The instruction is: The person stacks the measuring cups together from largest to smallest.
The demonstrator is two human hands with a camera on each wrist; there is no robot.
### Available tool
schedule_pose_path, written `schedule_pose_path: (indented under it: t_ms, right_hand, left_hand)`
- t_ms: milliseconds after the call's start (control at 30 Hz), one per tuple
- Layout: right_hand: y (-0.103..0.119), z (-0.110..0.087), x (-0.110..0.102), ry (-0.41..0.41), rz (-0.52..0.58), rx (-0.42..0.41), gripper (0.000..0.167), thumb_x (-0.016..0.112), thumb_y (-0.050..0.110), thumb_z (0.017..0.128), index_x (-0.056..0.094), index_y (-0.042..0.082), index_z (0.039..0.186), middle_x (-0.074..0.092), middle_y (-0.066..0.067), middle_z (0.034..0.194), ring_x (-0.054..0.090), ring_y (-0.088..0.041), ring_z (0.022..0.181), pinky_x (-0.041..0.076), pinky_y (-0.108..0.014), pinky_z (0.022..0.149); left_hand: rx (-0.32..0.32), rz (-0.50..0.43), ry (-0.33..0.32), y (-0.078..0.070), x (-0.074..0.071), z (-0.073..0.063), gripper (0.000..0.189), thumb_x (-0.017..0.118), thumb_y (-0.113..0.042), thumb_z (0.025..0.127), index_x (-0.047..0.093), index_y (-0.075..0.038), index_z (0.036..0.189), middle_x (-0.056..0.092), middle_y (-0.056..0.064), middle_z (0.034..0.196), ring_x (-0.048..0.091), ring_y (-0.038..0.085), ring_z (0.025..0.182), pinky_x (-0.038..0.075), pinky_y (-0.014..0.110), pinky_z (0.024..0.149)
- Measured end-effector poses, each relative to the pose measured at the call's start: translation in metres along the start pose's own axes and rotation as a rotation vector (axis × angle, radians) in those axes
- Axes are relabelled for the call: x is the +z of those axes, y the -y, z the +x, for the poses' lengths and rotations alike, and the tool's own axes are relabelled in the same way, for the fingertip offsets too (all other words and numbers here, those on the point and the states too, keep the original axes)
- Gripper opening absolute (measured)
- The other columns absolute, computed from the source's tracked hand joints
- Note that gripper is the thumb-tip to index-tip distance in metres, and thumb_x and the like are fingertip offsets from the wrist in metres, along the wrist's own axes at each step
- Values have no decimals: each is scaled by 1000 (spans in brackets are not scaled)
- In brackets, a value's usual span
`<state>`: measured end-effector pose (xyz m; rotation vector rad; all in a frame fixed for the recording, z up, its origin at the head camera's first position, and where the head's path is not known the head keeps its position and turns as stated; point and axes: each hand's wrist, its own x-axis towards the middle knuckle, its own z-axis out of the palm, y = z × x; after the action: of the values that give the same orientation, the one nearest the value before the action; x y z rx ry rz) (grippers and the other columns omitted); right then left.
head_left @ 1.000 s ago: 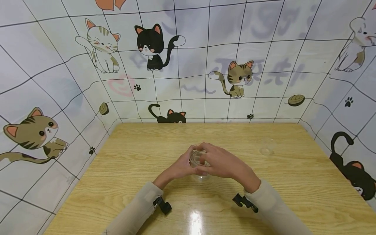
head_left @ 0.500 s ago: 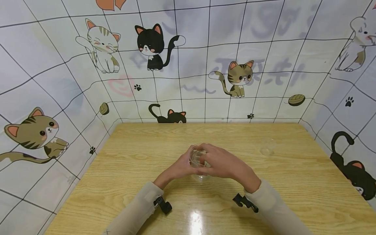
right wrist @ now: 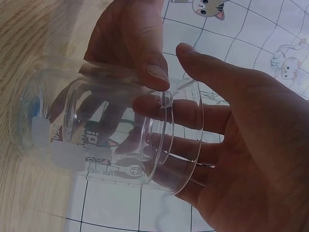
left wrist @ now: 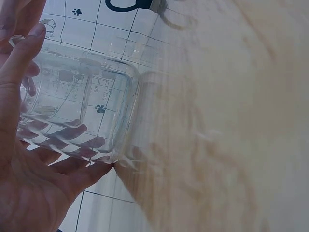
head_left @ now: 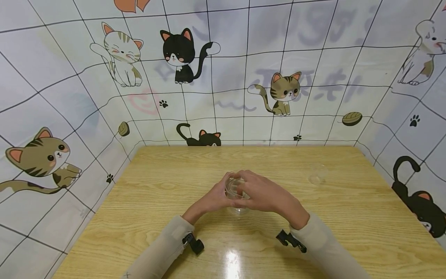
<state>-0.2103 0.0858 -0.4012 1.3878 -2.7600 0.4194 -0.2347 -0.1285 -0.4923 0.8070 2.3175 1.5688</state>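
Left hand (head_left: 218, 197) grips larger glass beaker (left wrist: 112, 116); right hand (head_left: 265, 192) holds smaller beaker (right wrist: 120, 150) inside, nesting seemingly partway; clear vessel (head_left: 316, 176) untouched toward table's (head_left: 348, 221) far right corner.

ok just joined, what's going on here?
A person is handling two clear beakers: a smaller beaker sits inside a larger beaker. The left grip is wrapped round the larger one's side. The right grip is up at the rims, with a finger over the opening; which glass it has hold of is hard to tell. Another clear vessel sits apart, toward the table's right side.
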Motion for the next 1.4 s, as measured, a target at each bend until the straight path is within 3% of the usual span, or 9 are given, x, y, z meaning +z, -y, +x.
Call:
schedule_pose_path:
  t_ms: [967,1400]
  right_hand:
    - [0,0,3,-8,-26,-12,34,70,48,97,78,15,95,52,-11,155,51,-29,142,55,-45,103]
    - [2,0,3,-1,-42,-15,34,69,47,98,79,14,97,52,-13,155,51,-31,142,54,-46,105]
  left_hand:
    - [17,-13,17,2,-1,2,83,84,-40,87,32,-23,150,58,8,140,61,16,119,53,33,98]
    - [30,-3,23,2,-1,2,93,80,-60,83,30,-23,151,56,7,142,61,16,120,53,33,99]
